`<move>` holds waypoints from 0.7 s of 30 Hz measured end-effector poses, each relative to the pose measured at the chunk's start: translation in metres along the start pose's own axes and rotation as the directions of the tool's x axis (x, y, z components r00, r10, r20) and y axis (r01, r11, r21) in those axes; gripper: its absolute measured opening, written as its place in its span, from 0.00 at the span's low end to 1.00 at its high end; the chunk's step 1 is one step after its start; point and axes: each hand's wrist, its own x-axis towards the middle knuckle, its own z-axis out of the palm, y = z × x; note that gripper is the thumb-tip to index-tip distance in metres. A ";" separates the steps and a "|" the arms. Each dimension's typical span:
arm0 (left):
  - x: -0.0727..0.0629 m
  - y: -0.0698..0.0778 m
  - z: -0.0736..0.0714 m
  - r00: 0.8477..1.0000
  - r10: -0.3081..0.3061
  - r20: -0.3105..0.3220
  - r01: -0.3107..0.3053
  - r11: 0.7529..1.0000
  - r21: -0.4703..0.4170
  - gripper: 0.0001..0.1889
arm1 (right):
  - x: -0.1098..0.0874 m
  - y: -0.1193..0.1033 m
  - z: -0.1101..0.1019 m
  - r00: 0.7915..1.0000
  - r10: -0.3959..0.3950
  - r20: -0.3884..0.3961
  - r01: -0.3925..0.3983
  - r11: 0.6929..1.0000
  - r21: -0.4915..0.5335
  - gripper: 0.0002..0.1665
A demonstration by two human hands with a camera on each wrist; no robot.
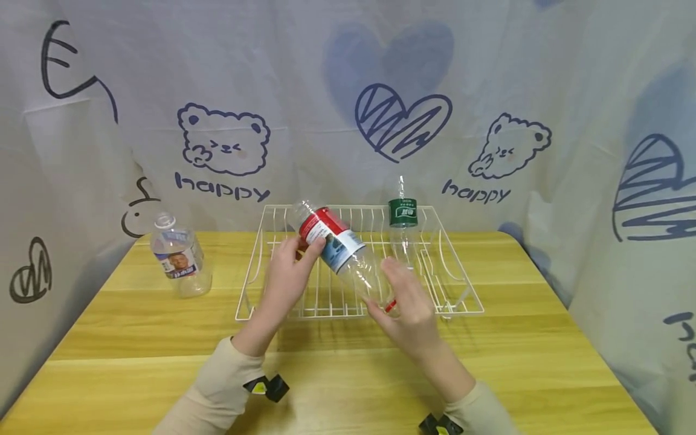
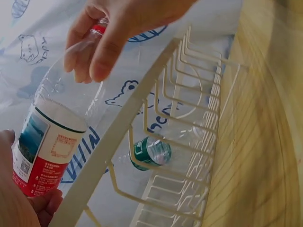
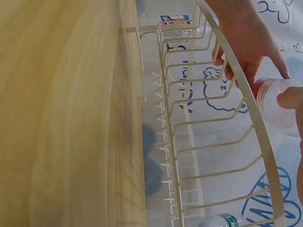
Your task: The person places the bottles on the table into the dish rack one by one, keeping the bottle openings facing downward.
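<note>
Both my hands hold a clear plastic bottle (image 1: 333, 238) with a red, white and blue label, tilted neck-down over a white wire dish rack (image 1: 326, 316). My left hand (image 1: 285, 272) grips it around the red end of the label, near the base. Fingers and thumb of my right hand (image 1: 410, 308) close round the neck, where a red cap (image 2: 99, 28) shows partly in the left wrist view. Behind the right hand, a second clear bottle (image 1: 403, 212) with a green label stands neck-down in the rack's right half.
A third clear bottle (image 1: 179, 260), with a picture label and an uncapped mouth, stands upright left of the rack. The wooden table (image 1: 348, 374) ends just behind the rack. A printed fabric backdrop (image 1: 304, 90) hangs close at the back and on both sides.
</note>
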 end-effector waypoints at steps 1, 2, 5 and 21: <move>0.001 -0.001 0.001 1.000 -0.019 0.013 0.020 0.999 -0.050 0.25 | 0.000 -0.001 0.000 1.000 -0.009 -0.001 0.009 1.000 0.000 0.27; 0.002 -0.001 0.001 0.999 -0.038 0.026 0.041 0.994 -0.102 0.25 | 0.000 -0.001 0.001 1.000 -0.017 -0.001 0.017 1.000 0.000 0.27; 0.005 -0.003 0.003 0.993 -0.093 0.074 0.108 0.964 -0.244 0.25 | -0.001 -0.003 0.003 0.999 -0.043 -0.002 0.043 0.999 0.001 0.26; 0.008 0.001 -0.003 0.990 -0.137 0.036 0.136 0.845 -0.518 0.21 | 0.005 0.002 -0.003 0.993 -0.065 0.101 0.061 0.997 0.037 0.32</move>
